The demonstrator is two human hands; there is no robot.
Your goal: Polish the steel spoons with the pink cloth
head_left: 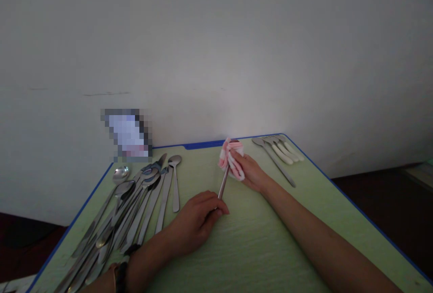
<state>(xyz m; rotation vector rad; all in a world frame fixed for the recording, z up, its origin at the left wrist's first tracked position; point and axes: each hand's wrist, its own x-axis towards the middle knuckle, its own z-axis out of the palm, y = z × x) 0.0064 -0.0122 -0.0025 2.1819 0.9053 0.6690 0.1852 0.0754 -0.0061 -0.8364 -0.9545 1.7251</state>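
My left hand (198, 218) pinches the near end of a slim metal utensil handle (223, 187) over the green table (270, 239). The far end of that utensil is wrapped in a pink-and-white cloth (230, 157), so I cannot see what kind of utensil it is. My right hand (250, 171) is closed around the cloth. Both forearms stretch out over the table's middle.
A pile of several steel spoons and knives (135, 202) lies at the left. A few forks and spoons, some white-handled (280, 151), lie at the far right corner. A blurred-out object (128, 135) stands at the back left, against a plain wall.
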